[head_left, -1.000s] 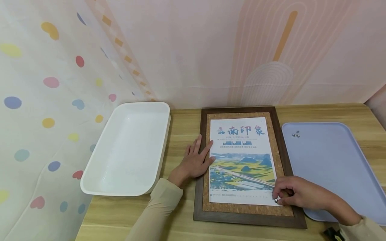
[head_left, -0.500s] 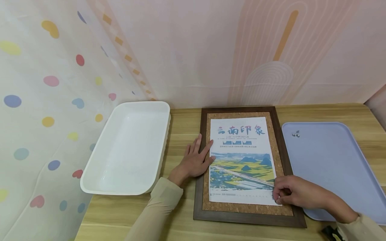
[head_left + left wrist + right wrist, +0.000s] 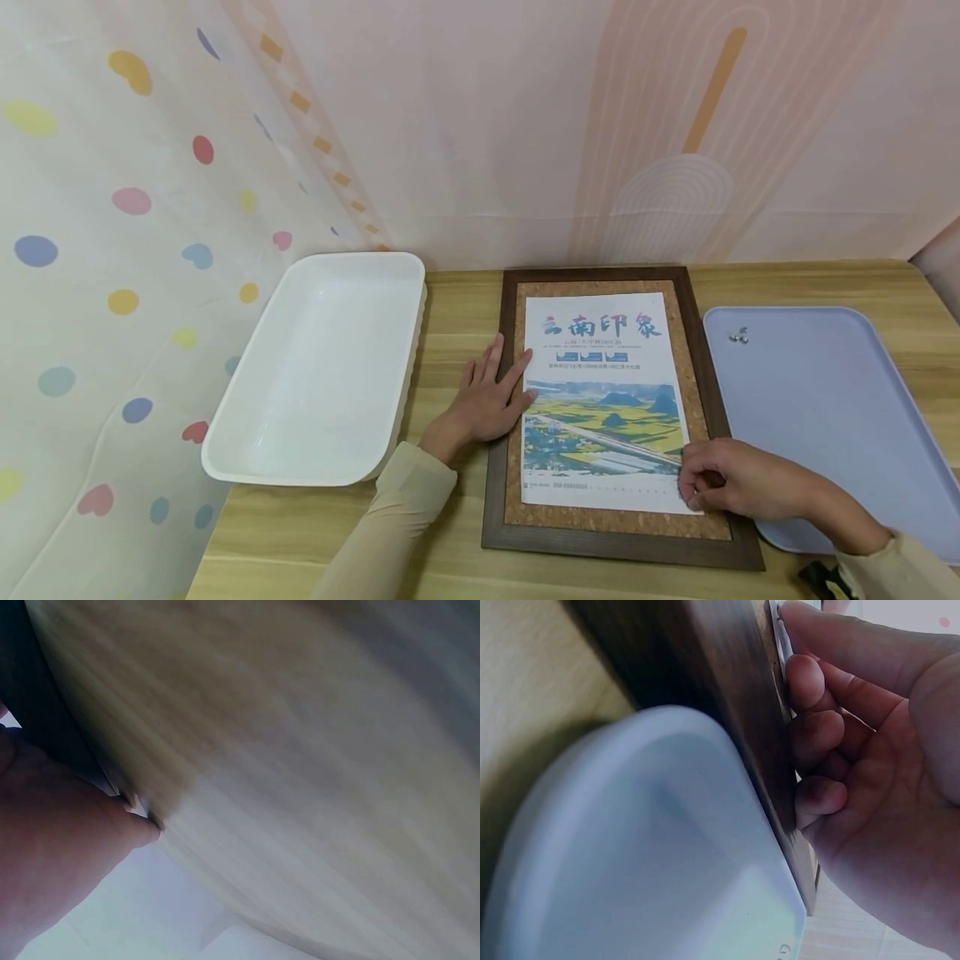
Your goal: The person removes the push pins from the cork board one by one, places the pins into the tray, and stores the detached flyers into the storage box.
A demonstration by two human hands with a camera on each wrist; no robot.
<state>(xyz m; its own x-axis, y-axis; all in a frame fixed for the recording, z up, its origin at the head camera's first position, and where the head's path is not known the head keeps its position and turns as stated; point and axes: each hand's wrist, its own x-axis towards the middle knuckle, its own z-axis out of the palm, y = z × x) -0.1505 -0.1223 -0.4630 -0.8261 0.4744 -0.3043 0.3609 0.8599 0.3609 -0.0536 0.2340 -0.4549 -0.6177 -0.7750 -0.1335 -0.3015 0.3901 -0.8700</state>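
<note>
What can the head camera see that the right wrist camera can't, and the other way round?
Only the head view shows the left hand, the poster's picture, the white tub and the small shiny pieces.
Only the right wrist view shows the right palm and lettering on the blue tray.
Both show the right hand, that tray and the brown frame.

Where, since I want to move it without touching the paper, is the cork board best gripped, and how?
Probably by the near frame bar, coming from the person's side: that straight wooden edge is uncovered, while the blue tray crowds the right side and the wall the far one.
</note>
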